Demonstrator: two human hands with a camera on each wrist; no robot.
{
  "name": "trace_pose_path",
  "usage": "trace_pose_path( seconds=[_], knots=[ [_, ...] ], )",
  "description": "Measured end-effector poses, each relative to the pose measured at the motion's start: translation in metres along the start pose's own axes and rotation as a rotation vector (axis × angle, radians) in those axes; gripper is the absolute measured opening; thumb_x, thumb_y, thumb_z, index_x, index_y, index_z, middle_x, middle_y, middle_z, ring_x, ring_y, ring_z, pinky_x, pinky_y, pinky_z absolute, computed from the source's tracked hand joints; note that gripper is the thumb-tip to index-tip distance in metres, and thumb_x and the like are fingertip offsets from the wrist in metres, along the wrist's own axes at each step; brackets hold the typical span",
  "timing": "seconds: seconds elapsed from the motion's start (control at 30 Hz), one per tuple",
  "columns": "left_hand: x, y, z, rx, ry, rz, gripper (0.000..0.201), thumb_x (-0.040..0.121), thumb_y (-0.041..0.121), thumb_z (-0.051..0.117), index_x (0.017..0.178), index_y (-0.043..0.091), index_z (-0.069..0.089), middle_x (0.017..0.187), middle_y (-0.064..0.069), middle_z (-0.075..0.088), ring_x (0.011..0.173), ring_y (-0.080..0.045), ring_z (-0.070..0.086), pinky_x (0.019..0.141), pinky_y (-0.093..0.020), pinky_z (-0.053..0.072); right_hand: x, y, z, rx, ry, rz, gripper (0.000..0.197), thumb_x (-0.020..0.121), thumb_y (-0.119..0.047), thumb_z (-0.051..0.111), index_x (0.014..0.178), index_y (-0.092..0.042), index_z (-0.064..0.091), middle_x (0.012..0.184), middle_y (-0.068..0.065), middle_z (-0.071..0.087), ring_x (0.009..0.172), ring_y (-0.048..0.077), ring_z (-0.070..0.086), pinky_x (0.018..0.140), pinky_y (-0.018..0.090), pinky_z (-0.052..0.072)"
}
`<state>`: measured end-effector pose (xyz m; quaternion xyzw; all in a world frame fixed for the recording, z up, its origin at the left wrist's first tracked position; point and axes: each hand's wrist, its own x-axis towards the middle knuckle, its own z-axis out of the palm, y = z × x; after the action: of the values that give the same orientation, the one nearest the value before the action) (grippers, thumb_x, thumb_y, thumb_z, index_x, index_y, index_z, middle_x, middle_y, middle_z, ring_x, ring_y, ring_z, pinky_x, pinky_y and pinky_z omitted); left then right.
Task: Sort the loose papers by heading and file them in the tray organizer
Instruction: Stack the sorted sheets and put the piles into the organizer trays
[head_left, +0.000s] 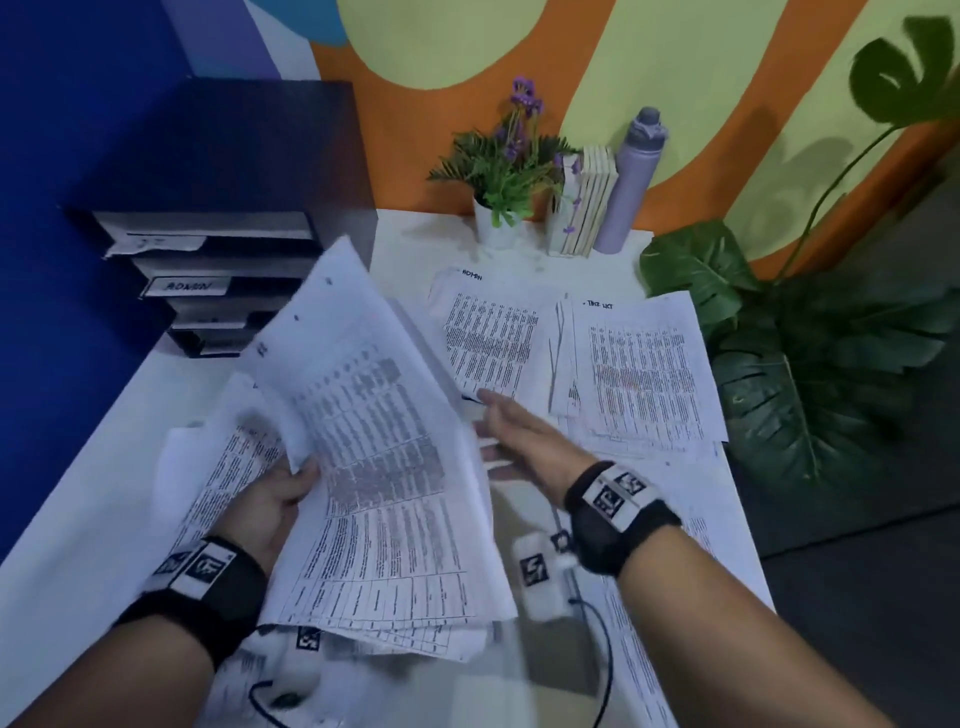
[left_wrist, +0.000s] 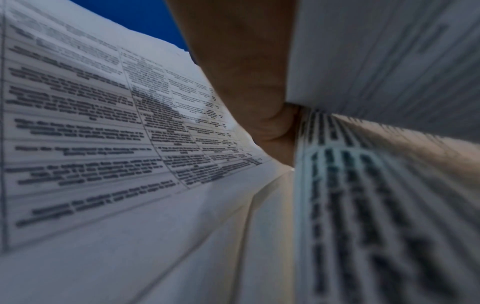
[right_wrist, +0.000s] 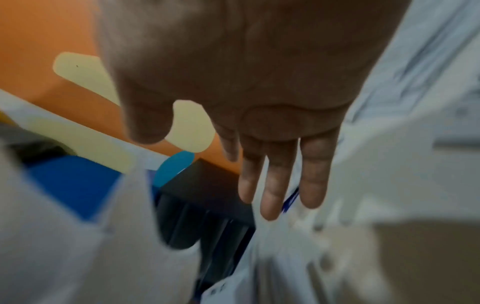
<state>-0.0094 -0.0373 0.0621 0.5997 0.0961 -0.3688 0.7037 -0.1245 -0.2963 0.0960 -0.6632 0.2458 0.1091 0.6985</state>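
Note:
My left hand (head_left: 280, 499) grips a thick sheaf of printed papers (head_left: 384, 467) by its left edge, tilted up above the desk; close up, my thumb (left_wrist: 259, 98) pinches the sheets (left_wrist: 376, 185). My right hand (head_left: 511, 436) hovers beside the sheaf's right edge with straight fingers (right_wrist: 272, 185), holding nothing. Two sorted piles lie on the white desk: one headed ADMIN (head_left: 493, 338), another (head_left: 644, 369) to its right. The black tray organizer (head_left: 218, 270) stands at the back left, with labelled trays, one reading ADMIN (head_left: 188, 286).
More loose sheets (head_left: 228, 452) lie under the sheaf and along the desk's right edge (head_left: 701, 525). At the back stand a potted flower (head_left: 506, 171), a few books (head_left: 589, 200) and a lilac bottle (head_left: 631, 176). A large leafy plant (head_left: 810, 353) crowds the right side.

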Motion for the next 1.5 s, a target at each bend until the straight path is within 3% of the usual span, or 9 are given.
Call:
trace_pose_path(
  seconds=[0.1,0.2,0.3,0.4,0.57,0.7,0.83,1.17,1.5],
  knots=[
    [-0.003,0.0,-0.011,0.051,-0.019,-0.021,0.025,0.099,0.016,0.047,0.119,0.012,0.062,0.12,-0.018,0.067,0.107,-0.035,0.063,0.103,-0.054,0.041,-0.013,0.003,0.038,-0.115,0.071,-0.014,0.061,0.096,-0.019,0.056,0.148,-0.032,0.028,0.13,0.01,0.056,0.108,0.022,0.061,0.062,0.014,0.051],
    [-0.006,-0.003,-0.022,0.086,-0.07,-0.052,0.029,0.097,0.017,0.05,0.126,0.014,0.056,0.126,-0.018,0.063,0.111,-0.036,0.061,0.098,-0.054,0.045,-0.02,0.019,0.051,-0.187,0.237,-0.038,0.049,0.094,-0.013,0.055,0.139,-0.025,0.042,0.098,-0.007,0.062,0.08,0.004,0.059,0.051,0.008,0.042],
    [-0.007,-0.003,-0.033,0.125,-0.063,-0.062,0.029,0.1,0.017,0.048,0.128,0.01,0.054,0.118,-0.016,0.064,0.091,-0.028,0.069,0.07,-0.037,0.056,-0.028,0.039,0.053,-0.349,0.346,0.004,0.046,0.091,-0.008,0.056,0.134,-0.021,0.047,0.09,-0.011,0.06,0.077,0.004,0.057,0.059,0.009,0.044],
    [-0.007,0.001,-0.041,0.115,0.03,-0.04,0.021,0.103,0.013,0.044,0.121,0.01,0.054,0.112,-0.013,0.063,0.064,-0.009,0.069,0.052,-0.021,0.051,-0.038,0.061,0.044,-0.566,0.48,0.073,0.054,0.091,-0.001,0.049,0.142,-0.014,0.038,0.122,0.011,0.06,0.112,0.029,0.058,0.088,0.031,0.047],
    [-0.002,0.017,-0.073,0.076,0.178,0.0,0.032,0.102,0.015,0.048,0.133,0.006,0.051,0.096,-0.007,0.063,0.08,-0.016,0.059,0.064,-0.029,0.049,-0.057,0.104,0.031,-0.947,0.646,0.259,0.074,0.086,-0.005,0.051,0.151,-0.024,0.021,0.145,0.008,0.034,0.128,0.028,0.037,0.102,0.041,0.038],
    [0.005,0.025,-0.107,0.023,0.244,-0.034,0.056,0.091,0.036,0.064,0.138,0.008,0.05,0.127,-0.026,0.057,0.114,-0.04,0.056,0.098,-0.047,0.044,-0.071,0.122,0.039,-1.073,0.486,0.275,0.067,0.086,-0.028,0.06,0.142,-0.049,0.029,0.157,-0.003,0.012,0.143,0.03,0.013,0.112,0.058,0.018],
    [0.0,0.028,-0.113,0.086,0.223,-0.019,0.044,0.097,0.034,0.058,0.129,0.004,0.053,0.105,-0.016,0.062,0.09,-0.027,0.061,0.089,-0.041,0.045,-0.069,0.142,0.051,-1.146,0.344,0.428,0.071,0.088,-0.055,0.056,0.143,-0.058,0.012,0.16,-0.007,-0.016,0.147,0.035,-0.015,0.109,0.071,0.001],
    [0.002,0.013,-0.104,0.111,0.174,0.002,0.032,0.098,0.028,0.058,0.126,0.013,0.06,0.131,-0.01,0.061,0.119,-0.029,0.056,0.11,-0.052,0.035,-0.054,0.144,0.033,-0.915,0.488,0.525,0.074,0.086,-0.062,0.045,0.147,-0.047,0.008,0.161,-0.005,-0.013,0.146,0.04,-0.011,0.106,0.075,0.013],
    [-0.013,0.008,-0.051,0.31,0.072,0.088,0.015,0.1,0.018,0.054,0.105,0.028,0.064,0.115,-0.006,0.07,0.104,-0.03,0.066,0.096,-0.054,0.049,-0.038,0.128,0.005,-0.837,0.5,0.521,0.068,0.086,-0.05,0.045,0.146,-0.044,0.015,0.16,-0.002,-0.002,0.145,0.038,-0.001,0.112,0.065,0.019]
  ],
)
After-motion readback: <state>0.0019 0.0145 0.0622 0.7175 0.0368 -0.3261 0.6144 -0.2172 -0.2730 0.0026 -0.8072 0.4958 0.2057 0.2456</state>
